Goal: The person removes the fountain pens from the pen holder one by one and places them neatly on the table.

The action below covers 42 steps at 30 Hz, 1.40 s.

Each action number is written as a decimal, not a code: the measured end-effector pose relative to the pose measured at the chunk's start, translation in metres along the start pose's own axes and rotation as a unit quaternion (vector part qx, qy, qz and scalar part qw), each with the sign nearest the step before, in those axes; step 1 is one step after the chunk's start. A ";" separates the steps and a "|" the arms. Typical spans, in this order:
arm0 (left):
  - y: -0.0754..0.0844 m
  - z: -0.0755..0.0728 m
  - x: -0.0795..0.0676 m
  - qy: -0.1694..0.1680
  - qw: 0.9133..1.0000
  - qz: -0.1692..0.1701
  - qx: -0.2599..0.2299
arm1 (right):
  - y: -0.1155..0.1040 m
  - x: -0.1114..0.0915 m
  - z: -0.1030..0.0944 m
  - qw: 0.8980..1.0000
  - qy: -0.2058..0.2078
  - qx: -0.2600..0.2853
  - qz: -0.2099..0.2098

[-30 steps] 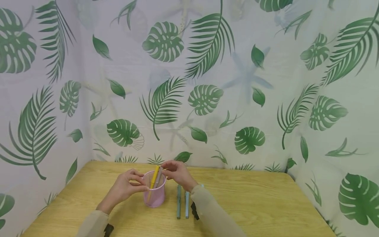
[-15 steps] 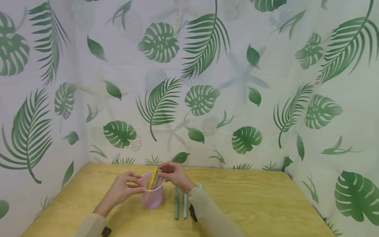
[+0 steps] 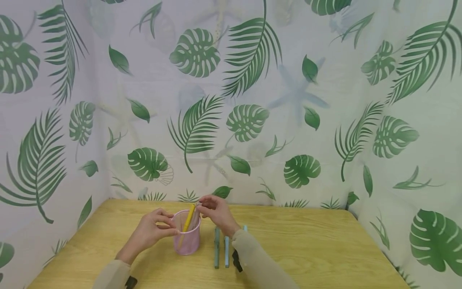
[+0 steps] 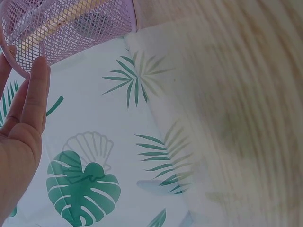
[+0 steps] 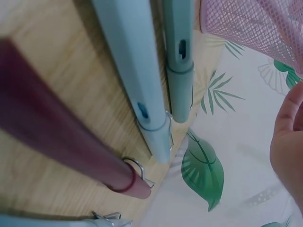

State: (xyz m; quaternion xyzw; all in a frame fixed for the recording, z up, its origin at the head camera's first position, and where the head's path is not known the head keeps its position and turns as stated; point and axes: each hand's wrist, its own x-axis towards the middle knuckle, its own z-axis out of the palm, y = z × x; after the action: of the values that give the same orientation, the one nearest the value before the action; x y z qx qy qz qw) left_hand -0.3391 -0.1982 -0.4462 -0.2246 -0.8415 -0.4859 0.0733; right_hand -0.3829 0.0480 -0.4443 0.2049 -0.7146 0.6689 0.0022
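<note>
A pink mesh pen cup (image 3: 186, 243) stands on the wooden table, left of centre. The left hand (image 3: 149, 230) holds its left rim between thumb and fingers; in the left wrist view, the fingertips (image 4: 39, 71) rest against the mesh. Inside the cup, a yellow pen (image 3: 189, 218) leans to the right. Beside it is a greyish pen (image 3: 195, 220), its upper end pinched by the right hand (image 3: 216, 212) at the right rim. The right wrist view shows only part of this hand, and the pinched end lies out of that frame.
Right of the cup lie a grey-green pen (image 3: 216, 251) and a light blue pen (image 3: 226, 253). A dark red pen (image 5: 71, 127) and another light blue pen (image 5: 57, 221) show in the right wrist view. Leaf-patterned cloth (image 3: 252, 172) hangs behind the table.
The right hand and greyish pen have shifted slightly rightward relative to the cup, so the pen leans closer to the right rim. The left hand keeps its place at the cup.
</note>
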 end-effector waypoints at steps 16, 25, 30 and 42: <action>-0.002 0.002 0.000 0.002 1.000 0.006 -0.001 | -0.001 -0.001 -0.008 0.993 0.047 0.100 -0.028; 0.000 -0.001 0.001 0.001 1.000 0.004 0.000 | -0.007 0.003 -0.020 0.984 0.102 0.142 -0.029; -0.001 -0.001 0.000 -0.001 1.000 0.004 0.004 | -0.007 0.003 -0.025 0.978 0.131 0.160 -0.022; 0.000 -0.002 0.002 -0.003 1.000 0.011 -0.018 | -0.015 0.003 -0.043 0.966 0.152 0.207 -0.031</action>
State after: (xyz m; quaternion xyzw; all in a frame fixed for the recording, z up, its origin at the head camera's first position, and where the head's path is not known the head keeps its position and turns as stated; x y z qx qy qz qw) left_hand -0.3407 -0.1995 -0.4447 -0.2367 -0.8304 -0.4992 0.0719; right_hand -0.3927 0.0881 -0.4252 0.1192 -0.5447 0.8253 0.0893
